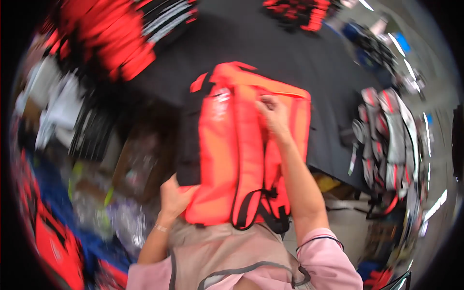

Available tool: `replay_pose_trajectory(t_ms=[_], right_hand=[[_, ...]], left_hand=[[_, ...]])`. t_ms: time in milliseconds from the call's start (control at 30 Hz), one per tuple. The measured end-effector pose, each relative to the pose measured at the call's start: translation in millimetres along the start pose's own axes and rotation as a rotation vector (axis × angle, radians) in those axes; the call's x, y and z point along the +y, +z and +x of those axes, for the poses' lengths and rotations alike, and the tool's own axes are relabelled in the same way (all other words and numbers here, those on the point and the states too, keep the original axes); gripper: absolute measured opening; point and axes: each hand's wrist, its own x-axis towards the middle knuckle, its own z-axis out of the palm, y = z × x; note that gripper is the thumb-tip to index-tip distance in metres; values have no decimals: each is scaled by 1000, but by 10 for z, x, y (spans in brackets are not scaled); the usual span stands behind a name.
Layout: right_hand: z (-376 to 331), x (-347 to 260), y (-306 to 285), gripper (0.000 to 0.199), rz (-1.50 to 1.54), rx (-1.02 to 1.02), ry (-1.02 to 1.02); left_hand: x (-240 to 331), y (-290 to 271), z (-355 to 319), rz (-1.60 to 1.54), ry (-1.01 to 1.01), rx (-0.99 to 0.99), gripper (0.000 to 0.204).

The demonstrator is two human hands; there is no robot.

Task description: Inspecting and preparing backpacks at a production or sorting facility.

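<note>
A bright orange-red backpack with a black side panel stands in front of me, against the edge of the dark table, its padded shoulder straps facing me. Black webbing dangles from the straps at its lower end. My left hand grips the backpack's lower left corner, thumb on the near face and the other fingers hidden. Over the upper part of the straps is my right hand, its fingers curled closed. Whatever may be between those fingers is too blurred to make out.
The dark table carries a pile of red bags at the far left and more red-black items at the far side. Grey backpacks stand at the right. Clear plastic bags lie low on the left, near a red bag.
</note>
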Motion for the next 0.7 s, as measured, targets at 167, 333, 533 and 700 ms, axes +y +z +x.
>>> replay_pose_trajectory(t_ms=[167,333,533,700], right_hand=[[-31,-525,-929,21,12,260,-64],[158,147,-1953,43,-416,656,84],[83,594,-2504,43,-709,738,-71],[-567,442,-3160,22,-1208,959,-20]], left_hand=[[-48,-141,206,-51,22,-86,49],[-21,-198,298,-107,-51,-158,56],[-309,-249,397,-169,-169,-227,71],[-48,-209,325,-176,-29,-91,79]])
